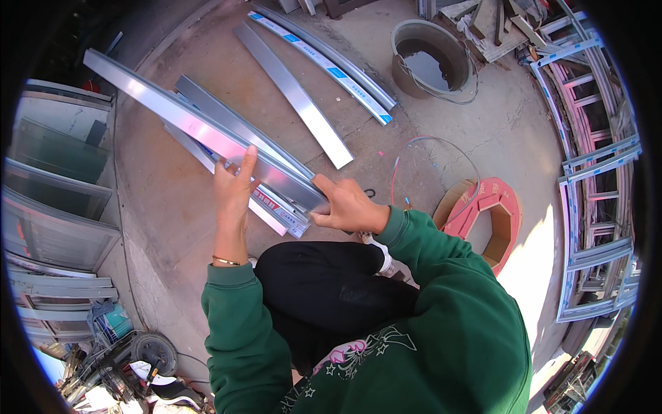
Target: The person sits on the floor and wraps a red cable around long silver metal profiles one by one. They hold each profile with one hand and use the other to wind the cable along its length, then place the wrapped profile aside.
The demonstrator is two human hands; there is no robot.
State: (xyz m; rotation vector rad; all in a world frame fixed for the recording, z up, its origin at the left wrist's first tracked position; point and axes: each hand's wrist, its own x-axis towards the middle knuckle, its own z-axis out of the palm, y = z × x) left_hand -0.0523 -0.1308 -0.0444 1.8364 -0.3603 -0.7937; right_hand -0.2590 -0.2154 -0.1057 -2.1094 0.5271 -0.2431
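A long silver metal profile [200,131] slants from the far left toward my knees, held in both hands. My left hand [235,181] grips it partway along, thumb over the top and fingers beneath. Around its near end my right hand [347,203] is closed. Under it lie more metal profiles [241,127], one carrying a red and white printed strip [265,199]. Farther off on the ground rest a bare silver profile [296,96] and a pair of profiles, one with blue and white film [324,65].
A grey bucket [407,79] with dark liquid stands at the far right. A red cardboard ring [507,200] and a thin cable [441,138] lie right of my hands. Metal frames [565,165] line the right side; glazed panels [62,172] and a wheeled vehicle [153,353] are at left.
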